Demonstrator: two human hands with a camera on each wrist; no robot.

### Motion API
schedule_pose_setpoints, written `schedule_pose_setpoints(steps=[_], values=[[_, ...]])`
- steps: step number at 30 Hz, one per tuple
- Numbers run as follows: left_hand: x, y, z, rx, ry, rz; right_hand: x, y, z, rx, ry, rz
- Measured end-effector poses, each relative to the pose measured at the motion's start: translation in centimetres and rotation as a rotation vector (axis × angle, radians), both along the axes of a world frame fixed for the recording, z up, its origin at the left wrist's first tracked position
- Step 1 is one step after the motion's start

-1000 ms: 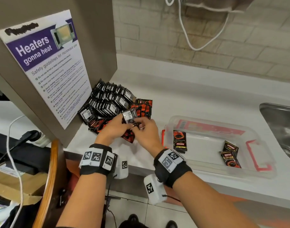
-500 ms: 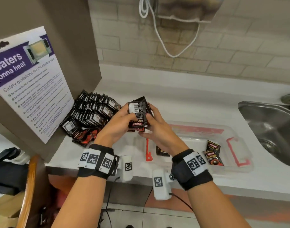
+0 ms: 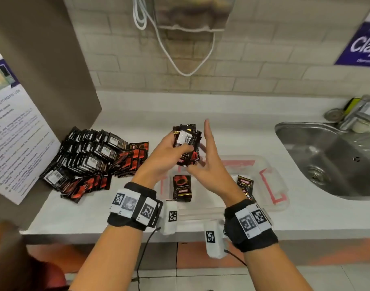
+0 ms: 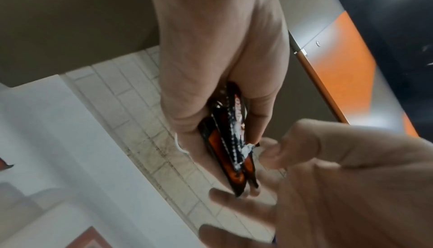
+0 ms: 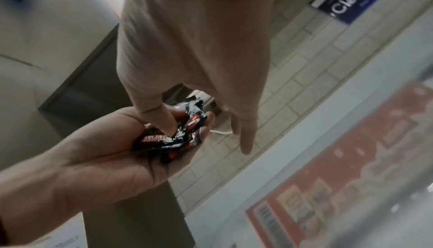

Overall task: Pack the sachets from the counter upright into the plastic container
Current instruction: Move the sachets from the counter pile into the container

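While left hand (image 3: pixel 169 153) grips small stack of black-and-red foil sachets (image 3: pixel 187 143), right hand (image 3: pixel 209 164) spread open beside. Light, slippery, crinkly; judged best pinched across flat faces, mid-height.

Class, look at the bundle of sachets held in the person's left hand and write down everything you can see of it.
The bundle of sachets is a small stack of glossy black foil packets with red-orange print; the front one shows a white barcode panel. It stands roughly upright in the air above the clear plastic container, its crimped top edges fanned slightly. The left hand grips its lower half, thumb across the front. The right hand, fingers straight, is at its right side, thumb near the bottom edge.
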State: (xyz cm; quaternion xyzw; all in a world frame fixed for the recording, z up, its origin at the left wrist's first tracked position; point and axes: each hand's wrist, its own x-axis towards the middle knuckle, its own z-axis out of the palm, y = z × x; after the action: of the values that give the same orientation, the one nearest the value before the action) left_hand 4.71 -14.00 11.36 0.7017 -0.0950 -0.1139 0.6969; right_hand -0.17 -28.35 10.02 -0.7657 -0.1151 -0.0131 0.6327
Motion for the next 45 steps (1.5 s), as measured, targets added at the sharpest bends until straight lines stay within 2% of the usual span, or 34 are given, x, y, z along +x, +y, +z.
schedule_pose_setpoints(steps=[3, 5, 8, 12, 19, 24, 26, 30, 33, 35, 39, 42, 45], values=[[-0.3, -1.4, 0.4, 0.103, -0.058, -0.048, 0.2, -1.5, 0.7, -0.285, -0.216, -0.063], [-0.5, -2.1, 0.7, 0.129, -0.079, -0.106, 0.4, -2.3, 1.0, -0.427, -0.308, -0.031], [-0.8, -3.2, 1.1, 0.144, -0.11, -0.155, 0.6, -3.0, 1.1, -0.548, -0.317, 0.01], [-0.4, -4.0, 1.0, 0.127, -0.121, -0.155, 0.9, -3.2, 0.2, -0.56, -0.282, -0.054], [-0.4, -5.1, 0.9, 0.173, -0.03, -0.077, 1.7, -3.7, -1.4, -0.41, -0.271, -0.191], [0.7, -4.3, 1.1, 0.008, 0.191, -0.213, 1.9, -4.2, -1.7, -0.397, -0.312, -0.214], [0.9, -3.9, 1.1, 0.004, 0.23, -0.266, 1.9, -4.3, -1.7, -0.37, -0.306, -0.187], [1.1, -4.1, 0.7, 0.076, 0.219, -0.234, 2.3, -4.5, -1.5, -0.389, -0.234, -0.076], [1.1, -4.2, 0.3, 0.081, 0.224, -0.165, 2.5, -4.7, -1.4, -0.19, -0.107, -0.007], [1.0, -4.2, 0.1, 0.071, 0.218, -0.127, 2.6, -4.9, -1.5, -0.025, 0.004, -0.07], [1.0, -5.1, -0.2, 0.0, 0.195, 0.011, 3.2, -5.1, -1.8, 0.108, 0.241, -0.091], [0.8, -6.1, -0.4, 0.082, 0.107, 0.058, 3.2, -3.9, -1.6, 0.199, 0.257, -0.117], [0.6, -6.5, -0.3, 0.133, 0.053, 0.025, 3.1, -3.3, -1.3, 0.267, 0.243, -0.151]])
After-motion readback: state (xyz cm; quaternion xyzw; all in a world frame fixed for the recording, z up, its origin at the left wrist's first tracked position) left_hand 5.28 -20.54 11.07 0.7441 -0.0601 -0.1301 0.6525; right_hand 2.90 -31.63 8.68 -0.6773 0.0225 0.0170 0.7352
